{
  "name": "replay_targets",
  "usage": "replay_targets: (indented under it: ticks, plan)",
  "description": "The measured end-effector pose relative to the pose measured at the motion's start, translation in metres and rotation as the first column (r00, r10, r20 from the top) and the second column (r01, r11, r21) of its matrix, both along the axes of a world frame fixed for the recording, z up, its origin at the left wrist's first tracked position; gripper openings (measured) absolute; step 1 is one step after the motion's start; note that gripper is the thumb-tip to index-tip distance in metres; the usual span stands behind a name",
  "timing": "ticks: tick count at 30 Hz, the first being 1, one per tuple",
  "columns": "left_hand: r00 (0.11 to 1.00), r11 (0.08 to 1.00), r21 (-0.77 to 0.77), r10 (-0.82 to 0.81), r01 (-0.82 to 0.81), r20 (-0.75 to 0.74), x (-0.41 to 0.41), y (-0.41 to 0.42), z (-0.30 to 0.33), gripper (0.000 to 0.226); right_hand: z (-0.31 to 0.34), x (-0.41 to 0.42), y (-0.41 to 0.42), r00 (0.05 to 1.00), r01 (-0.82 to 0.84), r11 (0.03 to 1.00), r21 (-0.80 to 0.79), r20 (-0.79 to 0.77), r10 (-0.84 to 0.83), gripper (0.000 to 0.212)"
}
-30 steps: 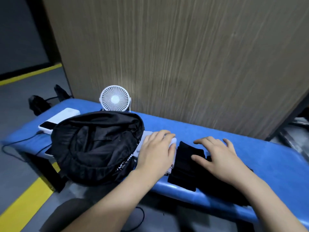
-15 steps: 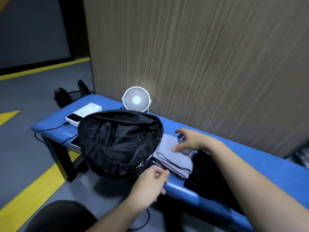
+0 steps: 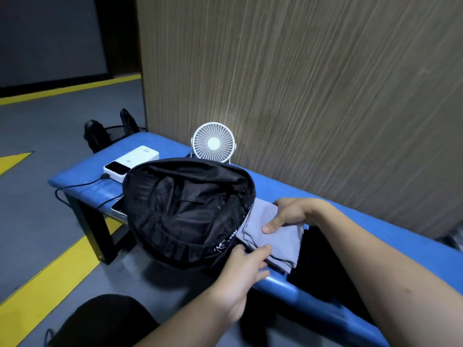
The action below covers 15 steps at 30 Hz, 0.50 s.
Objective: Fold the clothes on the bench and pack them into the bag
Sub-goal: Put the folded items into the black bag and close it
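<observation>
Grey shirt (image 3: 273,234) already folded, lying on bench (image 3: 375,249) right beside open bag (image 3: 185,211) — gripped by right hand (image 3: 288,214) and left hand (image 3: 246,266). Black clothes (image 3: 323,266) also folded — nothing seen packed yet.

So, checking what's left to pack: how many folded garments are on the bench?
2: a folded grey cloth garment beside the black bag, held by both hands; a folded black garment right of it. More may be hidden.

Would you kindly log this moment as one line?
left hand: grips grey clothes | right hand: grips same | bag: open | bench
</observation>
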State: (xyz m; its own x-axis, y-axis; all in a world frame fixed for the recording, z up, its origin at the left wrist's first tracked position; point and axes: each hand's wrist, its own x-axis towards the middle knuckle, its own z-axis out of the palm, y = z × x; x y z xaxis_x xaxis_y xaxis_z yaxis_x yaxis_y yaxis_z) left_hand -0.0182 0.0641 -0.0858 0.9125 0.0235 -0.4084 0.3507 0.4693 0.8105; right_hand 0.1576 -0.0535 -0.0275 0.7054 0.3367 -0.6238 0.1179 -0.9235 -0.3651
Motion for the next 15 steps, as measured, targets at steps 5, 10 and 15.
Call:
replay_targets:
  ticks: [5,10,15]
  plan:
    - [0.998,0.999,0.029,-0.025,0.024,0.049,0.002,-0.007,-0.002,0.036,0.017,-0.014,-0.004,0.997,0.044,0.991,0.127,-0.076,-0.035,0.042]
    - [0.989,0.997,0.059,0.047,-0.055,0.137,0.005,-0.013,0.013,0.029,0.053,-0.029,-0.011,0.989,0.079,0.950,0.303,-0.141,-0.038,0.032]
    - [0.976,0.990,-0.008,0.139,-0.139,0.170,0.004,-0.018,0.027,0.071,0.087,-0.046,-0.022,0.989,0.056,0.879,0.474,-0.144,0.014,0.033]
